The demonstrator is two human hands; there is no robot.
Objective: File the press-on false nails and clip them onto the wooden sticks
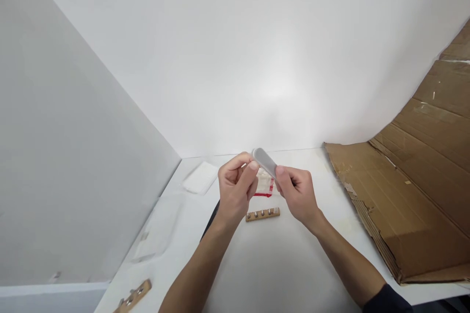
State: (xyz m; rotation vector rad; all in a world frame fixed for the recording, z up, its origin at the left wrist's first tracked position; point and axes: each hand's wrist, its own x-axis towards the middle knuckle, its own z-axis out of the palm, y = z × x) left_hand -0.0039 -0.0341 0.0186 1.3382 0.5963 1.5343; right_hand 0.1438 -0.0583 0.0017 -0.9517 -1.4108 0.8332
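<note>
In front of me, above the table, a flat grey strip with a rounded end point(265, 160) is held at a slant between my two hands. My right hand point(298, 193) pinches its lower end between thumb and fingers. The thumb and fingertips of my left hand point(238, 186) are closed at the edge of the strip's rounded upper end; exactly what they grip there is partly hidden. Below the hands, a wooden bar with several metal pegs point(262, 213) lies on the table. A clear packet with red edging point(265, 183) lies behind the hands, partly covered.
At the lower left lies another wooden bar with metal pegs point(134, 297). Clear plastic sheets or bags point(156, 234) and a white packet point(200, 177) lie along the left. Folded brown cardboard point(411, 195) covers the right side. A dark object point(210, 220) is behind my left forearm.
</note>
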